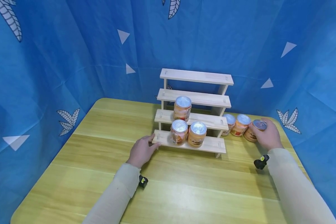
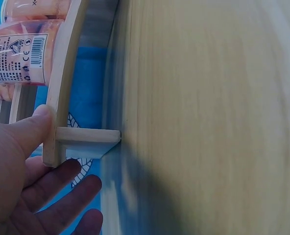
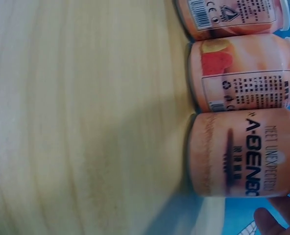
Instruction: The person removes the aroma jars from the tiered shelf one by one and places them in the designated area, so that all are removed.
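Observation:
A pale wooden tiered shelf (image 1: 212,144) stands toward the back of the table. My left hand (image 1: 141,151) pinches the left end of its lowest board (image 2: 61,83), thumb on top and index finger underneath, the other fingers spread. At the right, my right hand (image 1: 268,135) grips an orange jar (image 1: 250,136) with a clear lid around its upper part. That jar (image 3: 243,154) stands upright, its printed label showing. Close beside it is a second jar (image 1: 240,127), then a third jar (image 1: 229,121), partly hidden by the shelf.
Two jars, one left (image 1: 178,133) and one right (image 1: 196,136), stand on the lowest board. Another jar (image 1: 182,109) is one step up. Blue patterned cloth (image 1: 226,37) hangs behind and beside the yellow wood-grain table (image 1: 184,189).

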`<action>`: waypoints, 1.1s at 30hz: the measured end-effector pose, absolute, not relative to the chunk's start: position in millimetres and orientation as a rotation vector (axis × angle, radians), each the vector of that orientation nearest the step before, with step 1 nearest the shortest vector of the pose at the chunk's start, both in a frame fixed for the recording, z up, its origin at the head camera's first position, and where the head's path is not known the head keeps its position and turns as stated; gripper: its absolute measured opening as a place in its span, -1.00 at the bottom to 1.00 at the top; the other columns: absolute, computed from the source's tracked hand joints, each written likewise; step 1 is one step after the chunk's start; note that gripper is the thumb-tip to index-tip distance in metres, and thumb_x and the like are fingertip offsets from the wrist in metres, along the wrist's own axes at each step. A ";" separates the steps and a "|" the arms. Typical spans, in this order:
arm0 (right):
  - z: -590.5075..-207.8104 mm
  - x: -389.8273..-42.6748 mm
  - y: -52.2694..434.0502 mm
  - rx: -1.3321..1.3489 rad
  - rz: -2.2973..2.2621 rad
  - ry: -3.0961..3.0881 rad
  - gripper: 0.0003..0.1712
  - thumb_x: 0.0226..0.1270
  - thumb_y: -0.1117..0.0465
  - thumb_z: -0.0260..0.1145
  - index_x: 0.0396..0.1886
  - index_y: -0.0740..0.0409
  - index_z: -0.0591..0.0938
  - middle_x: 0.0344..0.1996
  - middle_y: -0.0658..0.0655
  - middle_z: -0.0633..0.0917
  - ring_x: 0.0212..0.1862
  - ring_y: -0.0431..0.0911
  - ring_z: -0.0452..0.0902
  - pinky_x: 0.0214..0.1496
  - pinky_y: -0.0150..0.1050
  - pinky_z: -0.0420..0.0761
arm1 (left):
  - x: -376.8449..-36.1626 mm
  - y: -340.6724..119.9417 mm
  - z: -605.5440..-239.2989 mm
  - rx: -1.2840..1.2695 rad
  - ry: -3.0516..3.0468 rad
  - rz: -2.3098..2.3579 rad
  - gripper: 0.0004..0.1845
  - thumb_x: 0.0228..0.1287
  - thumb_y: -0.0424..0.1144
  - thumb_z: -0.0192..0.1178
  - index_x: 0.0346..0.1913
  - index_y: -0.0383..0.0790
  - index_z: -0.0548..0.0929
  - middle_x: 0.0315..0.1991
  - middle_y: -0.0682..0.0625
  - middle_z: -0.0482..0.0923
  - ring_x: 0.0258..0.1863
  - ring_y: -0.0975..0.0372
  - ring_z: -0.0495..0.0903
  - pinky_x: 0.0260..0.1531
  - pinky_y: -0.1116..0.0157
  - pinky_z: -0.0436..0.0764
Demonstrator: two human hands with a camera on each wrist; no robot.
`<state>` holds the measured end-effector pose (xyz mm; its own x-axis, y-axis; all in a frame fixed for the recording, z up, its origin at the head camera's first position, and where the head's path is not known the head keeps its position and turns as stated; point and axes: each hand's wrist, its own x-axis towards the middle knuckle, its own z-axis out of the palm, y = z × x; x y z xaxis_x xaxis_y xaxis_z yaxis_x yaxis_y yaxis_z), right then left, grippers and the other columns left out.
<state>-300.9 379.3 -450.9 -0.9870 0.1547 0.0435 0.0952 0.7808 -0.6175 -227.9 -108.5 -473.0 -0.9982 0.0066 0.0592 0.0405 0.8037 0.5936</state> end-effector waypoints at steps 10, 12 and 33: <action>-439.3 -303.6 375.9 -0.181 0.963 -2.884 0.01 0.21 -0.38 -0.04 0.42 0.21 0.01 0.34 0.42 0.07 0.29 0.38 0.00 0.13 0.36 0.15 | -227.5 -108.7 -472.5 -0.047 -2.925 -0.979 -0.34 0.13 0.16 0.18 0.25 -0.09 0.41 0.16 -0.08 0.47 0.15 0.06 0.43 0.11 0.10 0.45; -435.0 -304.3 373.5 -0.173 0.973 -2.879 0.00 0.21 -0.38 -0.04 0.43 0.18 0.01 0.36 0.40 0.04 0.32 0.36 -0.04 0.15 0.37 0.12 | -227.3 -108.5 -471.5 -0.048 -2.928 -0.973 -0.34 0.13 0.15 0.17 0.25 -0.09 0.41 0.16 -0.08 0.47 0.15 0.06 0.43 0.11 0.09 0.45; -379.1 -314.7 307.8 0.149 0.893 -2.810 -0.17 0.25 -0.32 0.00 0.40 -0.01 0.16 0.35 0.20 0.23 0.33 0.21 0.09 0.20 0.33 0.13 | -229.1 -109.4 -475.1 -0.041 -2.915 -0.999 -0.33 0.13 0.16 0.17 0.26 -0.07 0.39 0.14 -0.05 0.48 0.13 0.08 0.45 0.08 0.10 0.48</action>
<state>-314.7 307.8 -379.1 -0.9771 -0.0380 0.2094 -0.1519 0.8134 -0.5614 -229.1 -109.4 -475.1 -0.9979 0.0055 0.0651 0.0443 0.7897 0.6119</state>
